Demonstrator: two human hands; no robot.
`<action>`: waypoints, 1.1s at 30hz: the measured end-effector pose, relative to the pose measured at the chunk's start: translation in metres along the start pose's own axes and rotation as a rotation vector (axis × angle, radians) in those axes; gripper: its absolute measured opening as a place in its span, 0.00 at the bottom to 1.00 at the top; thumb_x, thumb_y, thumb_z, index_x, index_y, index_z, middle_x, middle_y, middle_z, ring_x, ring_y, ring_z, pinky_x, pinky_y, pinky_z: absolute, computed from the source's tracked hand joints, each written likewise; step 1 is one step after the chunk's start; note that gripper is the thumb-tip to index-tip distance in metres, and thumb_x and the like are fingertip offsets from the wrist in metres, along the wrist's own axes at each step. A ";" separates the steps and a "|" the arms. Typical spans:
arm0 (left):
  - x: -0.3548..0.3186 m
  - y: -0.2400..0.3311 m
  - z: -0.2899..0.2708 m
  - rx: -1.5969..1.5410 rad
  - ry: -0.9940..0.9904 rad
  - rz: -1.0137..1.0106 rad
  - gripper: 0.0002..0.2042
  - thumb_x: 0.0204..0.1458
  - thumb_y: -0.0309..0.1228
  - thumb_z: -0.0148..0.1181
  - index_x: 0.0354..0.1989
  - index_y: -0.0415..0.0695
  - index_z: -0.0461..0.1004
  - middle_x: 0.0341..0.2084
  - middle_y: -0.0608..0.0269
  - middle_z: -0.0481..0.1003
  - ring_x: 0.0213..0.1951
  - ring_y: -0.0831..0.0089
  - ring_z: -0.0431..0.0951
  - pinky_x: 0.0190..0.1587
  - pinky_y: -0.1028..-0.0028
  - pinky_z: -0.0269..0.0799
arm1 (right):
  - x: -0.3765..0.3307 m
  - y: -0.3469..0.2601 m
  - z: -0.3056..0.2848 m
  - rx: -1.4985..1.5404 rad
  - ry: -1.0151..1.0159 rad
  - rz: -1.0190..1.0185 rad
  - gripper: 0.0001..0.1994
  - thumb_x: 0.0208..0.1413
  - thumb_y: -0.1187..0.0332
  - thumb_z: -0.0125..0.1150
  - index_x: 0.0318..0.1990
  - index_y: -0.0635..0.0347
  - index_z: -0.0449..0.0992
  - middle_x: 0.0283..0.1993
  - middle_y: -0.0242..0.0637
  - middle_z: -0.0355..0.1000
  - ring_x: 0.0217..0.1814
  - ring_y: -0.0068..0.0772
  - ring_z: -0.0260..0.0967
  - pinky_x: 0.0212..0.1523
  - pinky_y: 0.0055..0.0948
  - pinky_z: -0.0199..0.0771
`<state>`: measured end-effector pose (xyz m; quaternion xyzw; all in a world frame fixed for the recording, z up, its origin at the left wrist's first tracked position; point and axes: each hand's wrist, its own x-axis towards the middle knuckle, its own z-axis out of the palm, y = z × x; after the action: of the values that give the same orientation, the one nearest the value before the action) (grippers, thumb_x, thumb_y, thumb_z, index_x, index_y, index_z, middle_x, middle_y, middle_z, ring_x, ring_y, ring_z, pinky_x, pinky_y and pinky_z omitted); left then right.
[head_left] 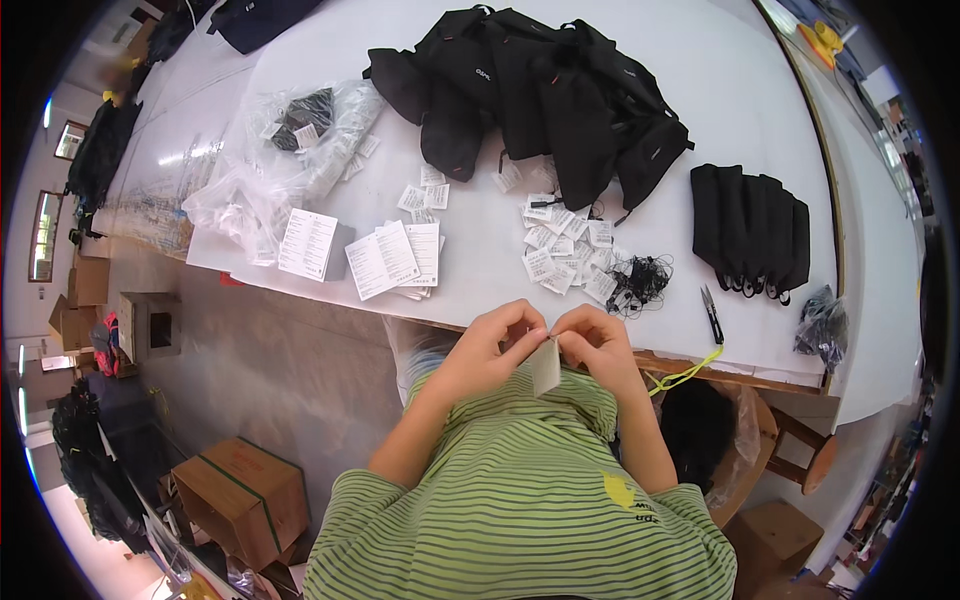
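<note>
My left hand (500,345) and my right hand (600,345) meet in front of my body, just off the table's near edge. Both are closed, thumb against forefinger, at the top of a small pale paper tag (546,368). The tag hangs down below the fingertips; whether a thin cord is pinched there too is too small to tell. Just beyond on the table lie a tangle of thin black cords (640,283) and a scatter of small white printed labels (560,240). To the right of them rests a pair of thread snips (712,315) with a yellow lanyard (687,375).
Black bags (530,90) are heaped at the table's far side. A row of black pouches (750,230) lies at the right, near a small plastic-wrapped bundle (822,325). Stacks of printed cards (310,243) and clear plastic bags (340,120) occupy the left. A carton (240,500) stands on the floor.
</note>
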<state>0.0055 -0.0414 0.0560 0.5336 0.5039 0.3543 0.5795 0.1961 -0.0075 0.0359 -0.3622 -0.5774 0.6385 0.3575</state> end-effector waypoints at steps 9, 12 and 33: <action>0.120 -0.010 -0.079 0.185 0.435 0.313 0.10 0.53 0.32 0.60 0.37 0.38 0.72 0.26 0.64 0.73 0.25 0.78 0.69 0.31 0.77 0.66 | 0.009 -0.006 -0.008 0.261 0.015 0.261 0.04 0.59 0.71 0.58 0.35 0.60 0.70 0.22 0.26 0.67 0.21 0.13 0.62 0.20 0.16 0.59; 0.183 -0.025 -0.118 0.349 0.744 0.236 0.13 0.50 0.34 0.62 0.40 0.39 0.72 0.28 0.61 0.74 0.26 0.74 0.72 0.33 0.74 0.68 | 0.006 -0.007 -0.004 0.253 0.020 0.224 0.03 0.58 0.73 0.58 0.34 0.61 0.70 0.20 0.26 0.65 0.18 0.13 0.58 0.17 0.15 0.55; 0.045 -0.004 -0.053 -0.222 0.262 -0.049 0.12 0.50 0.26 0.61 0.43 0.39 0.79 0.24 0.72 0.74 0.24 0.87 0.65 0.26 0.85 0.58 | 0.027 -0.009 0.014 -0.083 0.287 0.075 0.04 0.54 0.69 0.63 0.33 0.60 0.77 0.17 0.18 0.57 0.19 0.08 0.47 0.20 0.16 0.43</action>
<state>-0.0349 0.0143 0.0470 0.4032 0.5457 0.4599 0.5728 0.1713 0.0102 0.0449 -0.4855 -0.5324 0.5684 0.3971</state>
